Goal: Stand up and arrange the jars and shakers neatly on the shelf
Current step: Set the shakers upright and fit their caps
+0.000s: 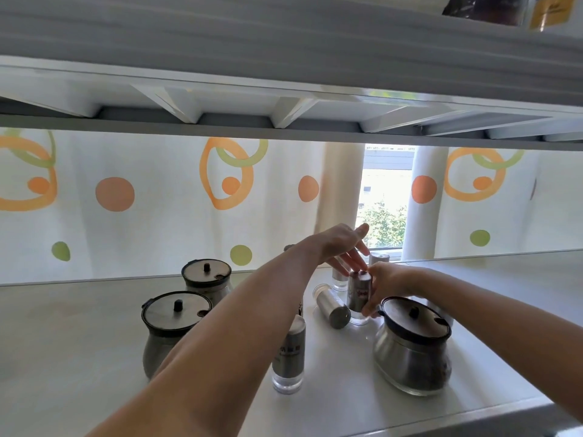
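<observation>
So nearest the camera, the front shaker (288,354) is standing upright on the shelf (79,342), sitting between the left jar (175,326) and the right jar (413,345), well short of both hands. Just past it the tipped shaker (332,307) is lying on its side, so I'm guessing that one is waiting its turn to be stood up. Right beside it, the right hand (388,285) is wrapping its fingers round the side of the held shaker (359,291). That one is upright, with its clear base on or just above the shelf, can't tell which. The left hand (344,247) is reaching over it with fingers straight and spread, gripping nothing, fingertips right at the cap. It's probably steadying the shaker so it doesn't topple. Further back the rear jar (206,279) is sitting off to the left, the back shaker (378,258) is standing just behind the hands, and the dotted curtain (157,200) is hanging behind everything.
</observation>
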Demonstrator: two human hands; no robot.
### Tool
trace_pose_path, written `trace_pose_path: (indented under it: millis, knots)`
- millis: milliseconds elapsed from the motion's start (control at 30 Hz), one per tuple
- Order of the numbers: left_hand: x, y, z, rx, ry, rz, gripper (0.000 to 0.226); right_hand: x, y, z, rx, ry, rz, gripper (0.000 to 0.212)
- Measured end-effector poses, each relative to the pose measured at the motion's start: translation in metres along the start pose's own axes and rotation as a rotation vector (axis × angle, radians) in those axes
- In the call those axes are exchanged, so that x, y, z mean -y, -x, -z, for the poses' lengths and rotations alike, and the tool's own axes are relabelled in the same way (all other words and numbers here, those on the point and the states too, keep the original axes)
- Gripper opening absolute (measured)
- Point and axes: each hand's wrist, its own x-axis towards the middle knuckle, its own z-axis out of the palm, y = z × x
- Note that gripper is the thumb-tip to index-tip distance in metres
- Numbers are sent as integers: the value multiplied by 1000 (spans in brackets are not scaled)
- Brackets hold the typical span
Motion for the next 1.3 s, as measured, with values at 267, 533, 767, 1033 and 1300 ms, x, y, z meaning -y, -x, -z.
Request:
trace_pose_path:
  millis: [267, 533, 767, 1033, 1300]
  knots:
    - [-1, 6, 22, -189, -8, -23, 64, 15, 20, 37, 131, -121, -52, 59]
    - [6, 17, 37, -101, -166, 205, 65, 61, 37, 83, -174, -302, 7, 31]
    - [15, 12, 30, 47, -216, 288, 59, 92, 33, 31, -10, -86, -101, 22]
    - [27, 4, 31, 90, -265, 314, 66, 94, 24, -7, -24, 106, -106, 41]
    - [31, -1, 28, 116, -253, 296, 67, 99, 31, -12, -116, 299, -107, 63]
